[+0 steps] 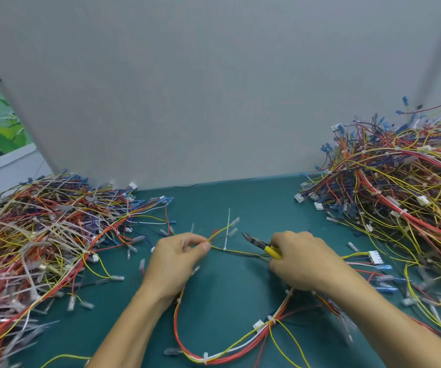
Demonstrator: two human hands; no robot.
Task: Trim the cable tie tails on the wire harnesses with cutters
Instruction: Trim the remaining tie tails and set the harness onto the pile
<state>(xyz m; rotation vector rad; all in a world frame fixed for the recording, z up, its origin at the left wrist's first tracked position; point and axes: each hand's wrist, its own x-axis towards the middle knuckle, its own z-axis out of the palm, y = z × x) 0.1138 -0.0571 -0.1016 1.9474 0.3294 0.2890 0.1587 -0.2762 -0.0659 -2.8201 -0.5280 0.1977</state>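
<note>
My left hand (pixel 181 254) pinches a thin yellow wire of the wire harness (pixel 230 346) that loops across the green table in front of me. A white cable tie (pixel 227 229) wraps that wire, its long tail standing upright. My right hand (pixel 301 257) grips yellow-handled cutters (pixel 263 247). The dark jaws point left, a short way right of the tie and apart from it. Red, white and yellow wires of the same harness run under both forearms, bound by other white ties.
A large heap of harnesses (pixel 33 235) with long tie tails covers the left of the table (pixel 214 293). A second heap (pixel 400 197) rises at the right. A grey wall panel (pixel 214 88) closes the back. Loose terminals lie scattered between.
</note>
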